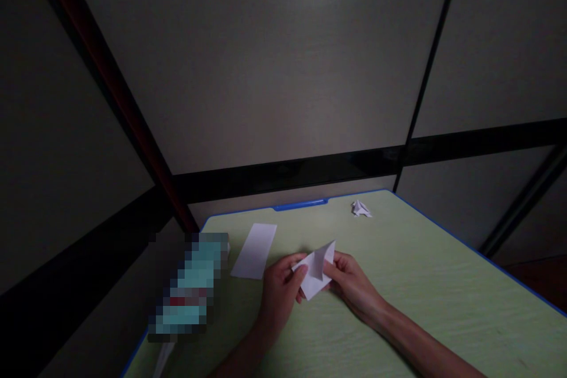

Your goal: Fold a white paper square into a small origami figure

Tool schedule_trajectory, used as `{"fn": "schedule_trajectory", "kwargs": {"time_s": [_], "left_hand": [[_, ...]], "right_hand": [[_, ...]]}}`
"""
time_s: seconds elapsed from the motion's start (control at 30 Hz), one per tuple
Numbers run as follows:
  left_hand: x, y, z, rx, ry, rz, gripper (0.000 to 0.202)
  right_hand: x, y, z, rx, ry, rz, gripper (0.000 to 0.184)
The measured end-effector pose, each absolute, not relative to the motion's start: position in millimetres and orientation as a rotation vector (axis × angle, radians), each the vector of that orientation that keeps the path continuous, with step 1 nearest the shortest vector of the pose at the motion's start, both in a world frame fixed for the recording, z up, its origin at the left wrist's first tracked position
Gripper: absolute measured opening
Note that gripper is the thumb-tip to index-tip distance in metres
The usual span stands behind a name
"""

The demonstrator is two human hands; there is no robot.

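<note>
Between my two hands is a piece of white paper [315, 271], partly folded, with one flap standing up toward the upper right. My left hand [281, 283] grips its left edge, thumb on top and fingers underneath. At the right side, my right hand [348, 277] pinches the paper, its thumb pressed against the raised flap. Most of the fingers under the paper are hidden. Beyond my left hand, a flat white rectangular sheet [254, 251] lies on the table. Farther back on the right sits a small folded white paper figure [361, 208].
The light green table [425, 283] has a blue rim and a blue strip [301, 205] at its far edge. A blurred-out teal object [190, 286] is at the left side, with something white sticking out near it. Grey panels [287, 71] with dark bands stand behind the table.
</note>
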State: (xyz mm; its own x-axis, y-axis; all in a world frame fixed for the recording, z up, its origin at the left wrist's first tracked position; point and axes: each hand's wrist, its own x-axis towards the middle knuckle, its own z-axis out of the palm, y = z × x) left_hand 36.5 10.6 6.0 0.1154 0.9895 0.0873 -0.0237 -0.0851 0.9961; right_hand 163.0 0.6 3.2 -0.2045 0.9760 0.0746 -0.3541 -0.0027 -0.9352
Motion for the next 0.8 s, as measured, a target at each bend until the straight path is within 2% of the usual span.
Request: {"fn": "schedule_trajectory", "kwargs": {"time_s": [0.2,0.57,0.8], "left_hand": [[37,13,3,1.292,1.061,1.2,0.012],[39,9,6,1.329,1.007,1.12,0.004],[35,6,14,1.402,0.827,1.068,0.013]], "right_hand": [[163,0,4,-0.767,-1.162,1.486,0.019],[162,-1,9,-0.951,-1.164,1.394,0.026],[161,0,7,-0.972,-1.094,1.342,0.026]]}}
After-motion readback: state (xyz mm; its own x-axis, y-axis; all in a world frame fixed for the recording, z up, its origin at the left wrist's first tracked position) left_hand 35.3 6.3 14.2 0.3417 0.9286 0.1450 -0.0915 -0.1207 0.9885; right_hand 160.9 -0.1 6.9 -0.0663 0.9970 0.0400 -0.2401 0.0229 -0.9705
